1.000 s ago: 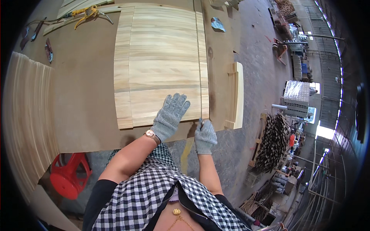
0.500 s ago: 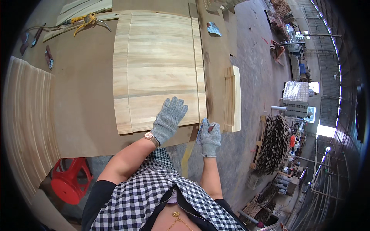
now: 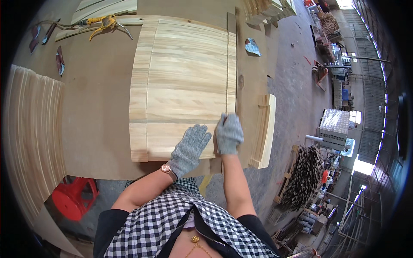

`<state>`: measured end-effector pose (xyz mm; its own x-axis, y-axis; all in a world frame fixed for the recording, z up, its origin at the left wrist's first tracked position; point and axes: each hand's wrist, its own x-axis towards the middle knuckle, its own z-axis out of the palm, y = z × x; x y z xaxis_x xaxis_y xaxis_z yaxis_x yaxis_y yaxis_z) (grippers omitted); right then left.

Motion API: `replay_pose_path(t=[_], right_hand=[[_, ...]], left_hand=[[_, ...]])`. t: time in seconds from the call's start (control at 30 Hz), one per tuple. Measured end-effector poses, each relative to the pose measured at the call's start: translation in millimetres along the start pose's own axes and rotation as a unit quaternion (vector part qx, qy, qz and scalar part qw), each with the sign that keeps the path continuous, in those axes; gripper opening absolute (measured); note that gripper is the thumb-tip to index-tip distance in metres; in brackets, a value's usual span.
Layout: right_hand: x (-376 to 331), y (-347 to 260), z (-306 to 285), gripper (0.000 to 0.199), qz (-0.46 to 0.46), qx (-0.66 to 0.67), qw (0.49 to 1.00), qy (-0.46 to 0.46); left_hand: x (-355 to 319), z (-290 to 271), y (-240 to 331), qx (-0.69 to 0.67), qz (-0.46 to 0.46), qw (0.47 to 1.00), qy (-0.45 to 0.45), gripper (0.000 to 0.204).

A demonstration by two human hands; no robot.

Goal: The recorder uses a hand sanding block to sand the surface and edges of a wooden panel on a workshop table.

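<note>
A pale wooden panel [image 3: 187, 81] of boards laid edge to edge, with a narrow strip marked off by a line along each side, lies on the brown worktable in front of me. My left hand [image 3: 191, 145], in a grey knit glove, rests flat near its front edge with the fingers stretched out. My right hand [image 3: 229, 132], gloved alike, is closed at the panel's right edge around a folded piece of sandpaper. Only a dark reddish bit of the sandpaper shows at the fingers; the rest is hidden.
Thin boards [image 3: 36, 116] stand stacked at the left, above a red stool [image 3: 75, 198]. A yellow air blow gun [image 3: 105, 23] lies at the far left. Sandpaper scraps [image 3: 253, 47] lie about. Wooden pieces [image 3: 264, 131] sit at the table's right edge.
My right hand has moved forward from beside the panel's front corner onto its right edge, the sandpaper still in it. My left hand stays flat on the panel. The view has shifted slightly.
</note>
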<state>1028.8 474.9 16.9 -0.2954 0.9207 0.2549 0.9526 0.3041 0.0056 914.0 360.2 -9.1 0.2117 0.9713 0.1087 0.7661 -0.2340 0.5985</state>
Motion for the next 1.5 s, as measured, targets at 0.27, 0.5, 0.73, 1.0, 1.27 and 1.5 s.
replay_pose_path(t=[0.27,0.5,0.73,1.0,1.27,1.5], right_hand=[[2,-4,3,0.025,0.045,-0.011,0.998,-0.05],[13,4,10,0.025,0.011,-0.032,0.999,-0.03],[-8,-4,-9,0.026,0.069,0.0,0.996,-0.063],[32,5,10,0.024,0.029,-0.032,0.998,-0.049],[-23,-2,-13,0.027,0.096,-0.019,0.991,-0.088],[35,4,7,0.024,0.038,-0.006,0.997,-0.063]], left_hand=[[0,0,-2,-0.056,-0.016,0.998,-0.001,0.073],[3,-1,3,-0.037,-0.015,0.999,0.004,0.072],[-3,0,-2,-0.047,-0.015,0.999,0.001,0.073],[2,1,4,-0.055,-0.008,0.998,-0.001,0.073],[-2,-4,-2,-0.062,-0.023,0.998,0.003,0.078],[2,-7,3,-0.085,-0.011,0.996,0.013,0.075]])
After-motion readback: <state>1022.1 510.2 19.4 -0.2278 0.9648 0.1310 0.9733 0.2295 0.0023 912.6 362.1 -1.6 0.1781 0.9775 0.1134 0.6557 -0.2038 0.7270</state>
